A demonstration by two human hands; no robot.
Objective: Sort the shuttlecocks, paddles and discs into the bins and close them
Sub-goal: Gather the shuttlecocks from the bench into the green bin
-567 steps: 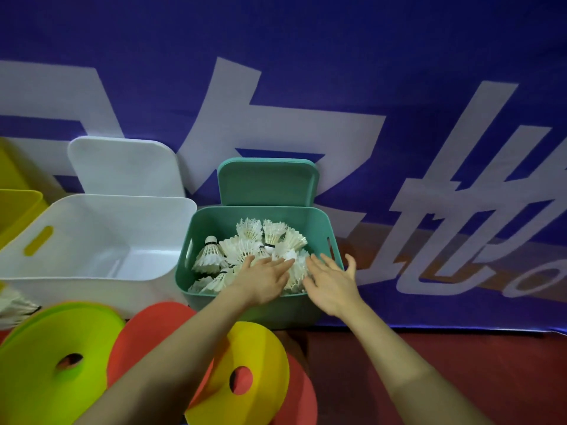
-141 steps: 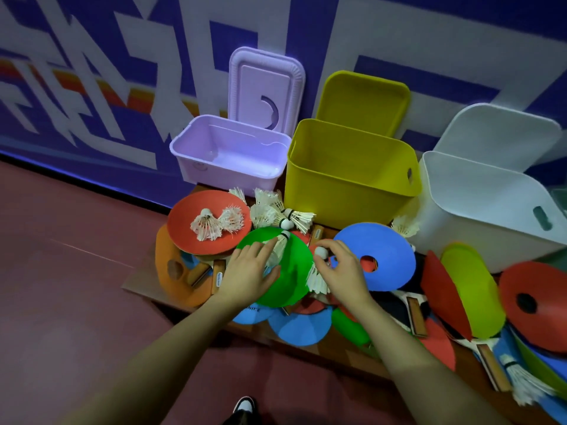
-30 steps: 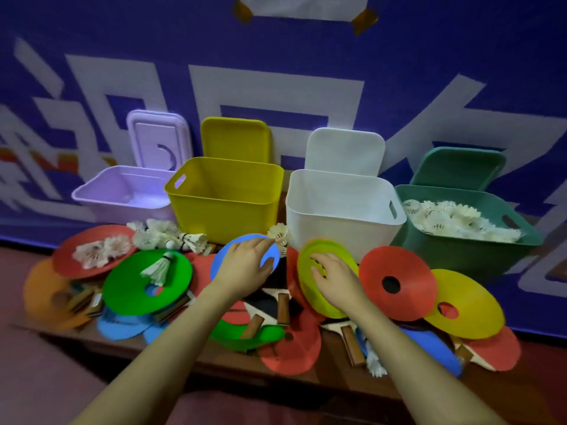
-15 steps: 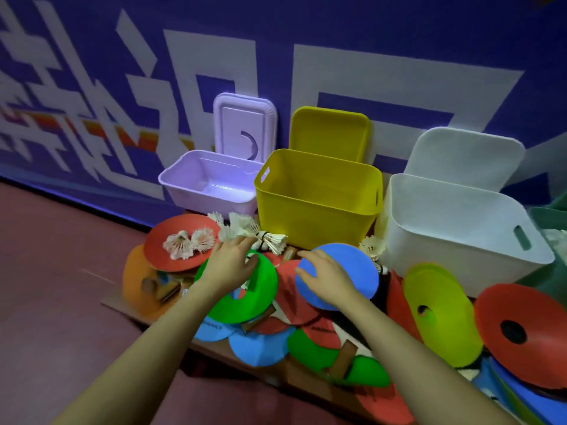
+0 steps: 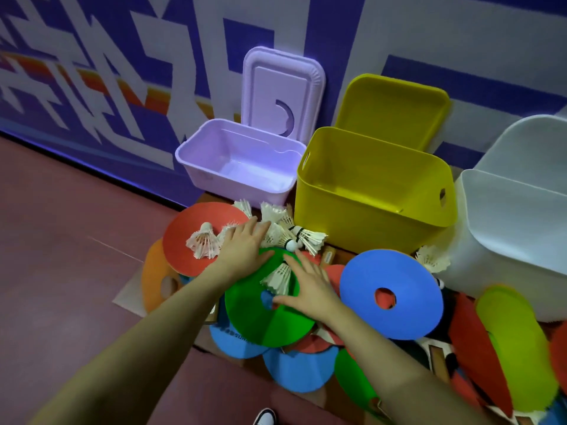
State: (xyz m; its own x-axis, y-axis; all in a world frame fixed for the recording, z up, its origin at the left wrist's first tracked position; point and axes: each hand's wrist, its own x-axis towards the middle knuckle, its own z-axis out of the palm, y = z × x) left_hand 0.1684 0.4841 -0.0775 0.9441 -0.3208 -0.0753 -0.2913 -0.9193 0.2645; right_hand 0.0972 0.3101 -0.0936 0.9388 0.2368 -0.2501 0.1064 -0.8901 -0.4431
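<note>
My left hand (image 5: pixel 244 245) lies flat with straight fingers over a cluster of white shuttlecocks (image 5: pixel 283 230) between a red disc (image 5: pixel 184 237) and a green disc (image 5: pixel 267 317). Two shuttlecocks (image 5: pixel 204 240) lie on the red disc. My right hand (image 5: pixel 310 289) rests spread on the green disc, its fingers beside a shuttlecock (image 5: pixel 277 276) lying there. A blue disc (image 5: pixel 391 294) lies to the right, another shuttlecock (image 5: pixel 432 259) behind it. Paddles (image 5: pixel 297 368) in blue, red and green lie under the discs. Neither hand holds anything.
Three open bins stand along the wall, lids propped behind: purple (image 5: pixel 242 165), yellow (image 5: pixel 372 191), white (image 5: pixel 509 228). An orange disc (image 5: pixel 155 283) lies far left; red and lime discs (image 5: pixel 515 354) lean at right. Red floor at left. A shoe tip (image 5: pixel 265 417) shows below.
The view has swung left and down. My left hand moved up from the green disc onto the shuttlecock cluster; my right hand moved left from the blue disc onto the green disc.
</note>
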